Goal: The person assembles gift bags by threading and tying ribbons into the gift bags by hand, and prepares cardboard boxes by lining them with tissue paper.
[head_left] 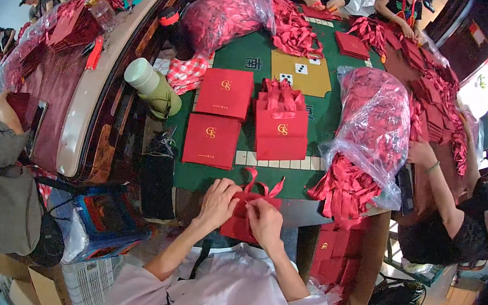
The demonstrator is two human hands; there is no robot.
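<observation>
At the table's near edge, a small red gift bag (238, 227) rests between my hands, a red ribbon loop (264, 186) rising from its far side. My left hand (219, 203) lies closed over the bag's left upper part. My right hand (265, 220) pinches at the bag's upper right edge; whether it grips ribbon or paper is hidden. Beyond them lie two stacks of flat red bags, a near stack (211, 141) and a far stack (224, 93). To their right are red bags with ribbon handles (282, 134), overlapping one another.
A clear plastic sack of red ribbons (374, 122) spills at the right; another ribbon sack (226, 18) lies at the far left. A green bottle (153, 89) leans by the table's left edge. An open carton of red bags (338, 253) stands below right. Other people work around the tables.
</observation>
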